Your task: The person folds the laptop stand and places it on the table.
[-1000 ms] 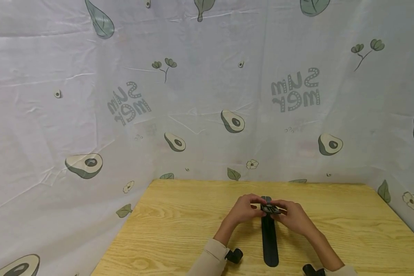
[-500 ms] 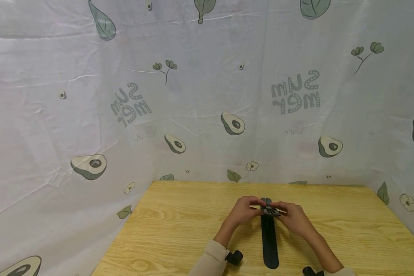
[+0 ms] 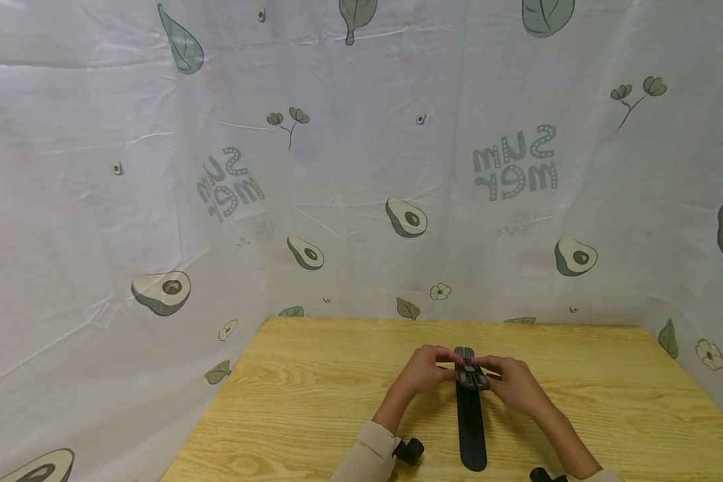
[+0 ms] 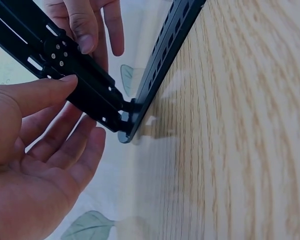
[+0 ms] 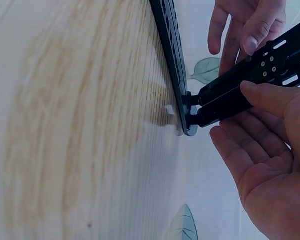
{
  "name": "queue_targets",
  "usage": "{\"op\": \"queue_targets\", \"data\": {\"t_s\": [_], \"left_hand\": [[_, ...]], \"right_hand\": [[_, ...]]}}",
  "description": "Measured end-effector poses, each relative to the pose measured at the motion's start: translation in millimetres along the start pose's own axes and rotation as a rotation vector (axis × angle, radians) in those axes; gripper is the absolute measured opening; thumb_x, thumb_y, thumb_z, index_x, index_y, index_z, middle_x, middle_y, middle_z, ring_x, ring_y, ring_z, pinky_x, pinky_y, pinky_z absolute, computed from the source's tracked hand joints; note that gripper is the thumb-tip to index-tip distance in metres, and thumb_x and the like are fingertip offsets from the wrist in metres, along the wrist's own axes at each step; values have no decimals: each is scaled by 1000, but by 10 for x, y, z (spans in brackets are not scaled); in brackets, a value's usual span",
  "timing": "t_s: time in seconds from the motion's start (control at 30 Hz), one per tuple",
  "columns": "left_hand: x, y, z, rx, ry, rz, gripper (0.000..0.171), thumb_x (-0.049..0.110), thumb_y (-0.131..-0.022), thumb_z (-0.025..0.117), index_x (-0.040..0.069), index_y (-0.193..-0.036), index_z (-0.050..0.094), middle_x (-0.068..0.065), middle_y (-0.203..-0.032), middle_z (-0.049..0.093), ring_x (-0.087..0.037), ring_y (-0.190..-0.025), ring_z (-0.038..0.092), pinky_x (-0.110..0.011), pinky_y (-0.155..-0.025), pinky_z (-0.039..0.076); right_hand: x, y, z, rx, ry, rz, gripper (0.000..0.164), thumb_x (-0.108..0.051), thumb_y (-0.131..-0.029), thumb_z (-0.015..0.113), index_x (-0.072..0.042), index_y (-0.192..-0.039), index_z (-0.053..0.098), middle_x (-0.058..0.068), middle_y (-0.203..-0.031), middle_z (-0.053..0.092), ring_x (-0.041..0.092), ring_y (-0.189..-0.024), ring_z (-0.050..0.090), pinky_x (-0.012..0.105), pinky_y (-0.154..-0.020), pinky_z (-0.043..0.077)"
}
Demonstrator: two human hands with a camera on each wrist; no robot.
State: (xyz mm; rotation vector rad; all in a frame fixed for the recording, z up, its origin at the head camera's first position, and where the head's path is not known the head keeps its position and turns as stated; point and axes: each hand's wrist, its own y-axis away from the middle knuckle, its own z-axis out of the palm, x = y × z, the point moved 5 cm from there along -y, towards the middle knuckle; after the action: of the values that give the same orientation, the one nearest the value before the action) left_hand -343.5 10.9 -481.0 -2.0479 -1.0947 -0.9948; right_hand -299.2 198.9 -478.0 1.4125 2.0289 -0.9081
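A black folding stand, much like a folded laptop stand, lies lengthwise on the table; its long flat base points towards me. At its far end a hinged upper arm is raised at an angle. In the left wrist view this arm shows paired rails, rivets and slots, and the base carries a row of notches. My left hand pinches the arm's left side, thumb on one face and fingers behind. On the opposite side my right hand pinches it likewise, its thumb visible in the right wrist view.
The wood-grain table extends on both sides of the stand. Behind it and to the sides hangs a pale sheet printed with avocados and leaves. A black wrist camera sits at my left cuff.
The stand's hinged arm has swung lower towards me, and more of its face shows. Both hands keep their hold with little movement. The head view has shifted slightly.
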Motion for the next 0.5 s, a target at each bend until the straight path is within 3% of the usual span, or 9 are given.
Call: {"op": "queue_targets", "data": {"t_s": [0.5], "left_hand": [[-5, 2, 12, -12, -37, -3, 16, 9, -95, 82, 16, -109, 84, -3, -127, 79, -24, -127, 71, -40, -105, 58]], "right_hand": [[7, 12, 7, -26, -22, -9, 34, 10, -97, 70, 5, -130, 73, 29, -134, 71, 50, -126, 68, 43, -95, 64]]}}
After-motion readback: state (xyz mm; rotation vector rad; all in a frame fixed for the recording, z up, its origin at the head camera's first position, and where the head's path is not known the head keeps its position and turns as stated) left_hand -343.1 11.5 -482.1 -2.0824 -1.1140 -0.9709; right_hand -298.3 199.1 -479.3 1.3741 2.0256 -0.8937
